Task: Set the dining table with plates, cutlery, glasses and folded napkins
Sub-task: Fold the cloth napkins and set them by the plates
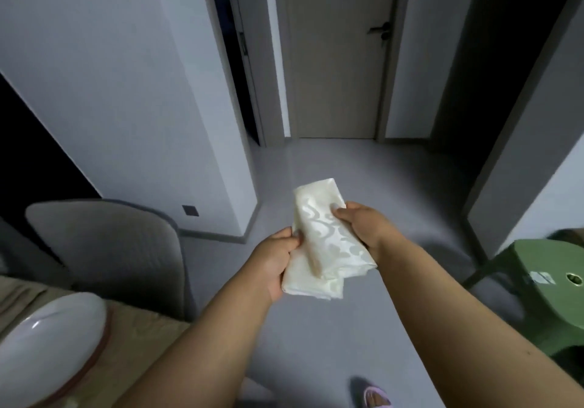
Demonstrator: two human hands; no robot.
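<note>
A folded cream napkin (325, 243) with a pale swirl pattern hangs in the air above the grey floor, held between both hands. My left hand (278, 265) grips its lower left edge, thumb on top. My right hand (360, 227) pinches its right side near the top. At the lower left a white plate (41, 341) lies on the beige table (136, 341), on a mat with a reddish-brown rim. No cutlery or glasses are in view.
A grey upholstered chair (107, 249) stands behind the table at the left. A green plastic stool (550, 290) is at the right edge. A closed door (338, 53) faces me across the floor. A foot in a purple slipper (376, 399) shows at the bottom.
</note>
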